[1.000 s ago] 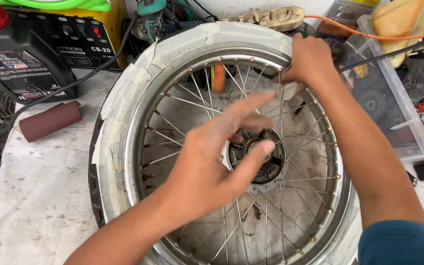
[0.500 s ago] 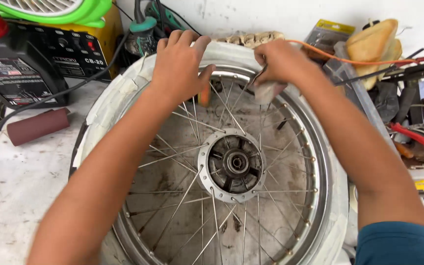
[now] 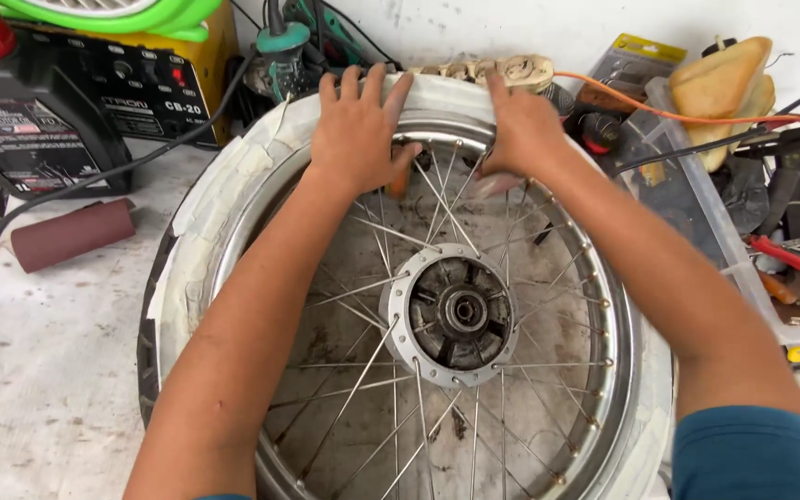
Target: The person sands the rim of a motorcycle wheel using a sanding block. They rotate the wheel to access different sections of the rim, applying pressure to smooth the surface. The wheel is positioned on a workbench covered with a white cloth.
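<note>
White-taped spoked wheel [image 3: 400, 306] lies flat on the table [image 3: 48, 389]; left hand [image 3: 358, 130] spread on its far rim, right hand [image 3: 520, 130] pinching a rag beside it, best pressed evenly.

Even daylight, sharp centre, slight edge stretch

Soft, bright light falls from above, casting only faint shadows under the forearms. The metal rim [image 3: 437, 130] and hub [image 3: 456, 315] show mild glare. Focus is crisp mid-frame; the corners look slightly stretched and softer.
</note>
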